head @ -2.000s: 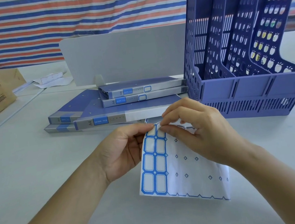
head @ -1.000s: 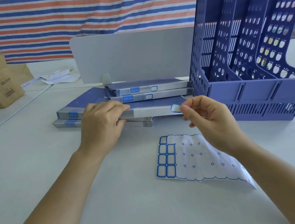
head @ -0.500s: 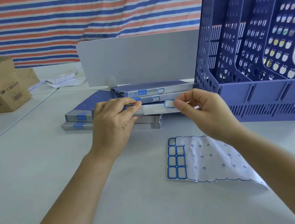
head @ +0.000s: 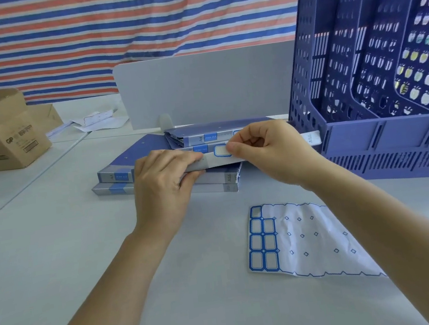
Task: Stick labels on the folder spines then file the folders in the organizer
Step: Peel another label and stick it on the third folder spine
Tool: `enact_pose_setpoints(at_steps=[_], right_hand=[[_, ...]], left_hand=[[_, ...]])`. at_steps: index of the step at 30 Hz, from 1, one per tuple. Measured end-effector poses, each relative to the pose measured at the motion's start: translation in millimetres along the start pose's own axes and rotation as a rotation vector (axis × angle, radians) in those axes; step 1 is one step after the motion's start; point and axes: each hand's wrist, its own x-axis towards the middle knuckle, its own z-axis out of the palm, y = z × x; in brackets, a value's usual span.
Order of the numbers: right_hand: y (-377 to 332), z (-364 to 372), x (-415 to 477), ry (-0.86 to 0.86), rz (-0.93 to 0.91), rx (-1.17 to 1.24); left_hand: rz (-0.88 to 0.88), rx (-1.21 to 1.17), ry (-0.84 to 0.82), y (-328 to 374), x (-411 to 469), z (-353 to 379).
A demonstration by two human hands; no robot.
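Observation:
Several blue folders (head: 118,173) lie stacked on the white table. My left hand (head: 165,184) grips the nearest folder (head: 209,163) and tilts its grey spine toward me. My right hand (head: 268,151) pinches a blue-bordered white label (head: 221,151) against that spine. Two folders behind (head: 197,137) carry labels on their spines. The label sheet (head: 297,241) lies flat in front of me, with several labels left in its left columns. The blue organizer (head: 381,138) stands at the right with upright perforated dividers.
A grey divider panel (head: 199,89) stands behind the folders. An open cardboard box (head: 2,135) sits at the far left, with loose papers (head: 96,121) beyond it. A striped tarp hangs at the back.
The sheet was dropped onto the table after a label was peeled off. My left hand took hold of the front folder and raised its spine; my right hand brought the label onto it.

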Motion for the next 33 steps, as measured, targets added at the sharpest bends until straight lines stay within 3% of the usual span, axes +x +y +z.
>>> enact_pose_setpoints(at_steps=[33], right_hand=[[0.3, 12.5, -1.8, 0.002, -0.012, -0.197]], left_hand=[[0.112, -0.007, 0.022, 1.5, -0.7, 3.3]])
